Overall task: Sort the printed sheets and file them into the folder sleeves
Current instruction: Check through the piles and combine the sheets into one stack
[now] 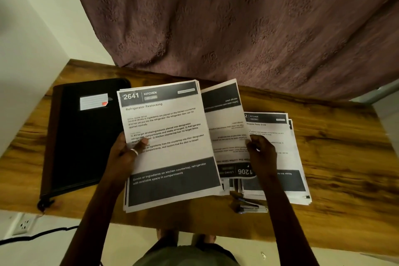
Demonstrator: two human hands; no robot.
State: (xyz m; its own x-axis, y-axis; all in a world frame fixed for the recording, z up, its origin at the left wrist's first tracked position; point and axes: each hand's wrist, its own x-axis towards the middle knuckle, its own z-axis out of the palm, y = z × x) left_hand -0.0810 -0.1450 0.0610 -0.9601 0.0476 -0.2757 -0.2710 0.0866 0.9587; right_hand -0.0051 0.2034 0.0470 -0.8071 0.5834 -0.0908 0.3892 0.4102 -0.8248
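My left hand point(127, 151) grips a bundle of printed sheets point(168, 157) above the table, thumb on the top page headed "2641 KITCHEN, Refrigerator Restocking". My right hand point(262, 153) pinches a single sheet point(224, 123) that is turned upside down, numbered 1206, just right of the bundle. Beneath it a stack of more printed sheets point(287, 157) lies on the table, top page headed KITCHEN. A closed black folder point(84, 136) with a white label lies flat at the left of the table.
The wooden table point(345, 157) stands against a brown patterned curtain point(237, 24). A stapler point(250, 207) lies at the front edge under the stack. A wall socket point(24, 224) and a black cable point(43, 234) are at lower left. My feet show below the table.
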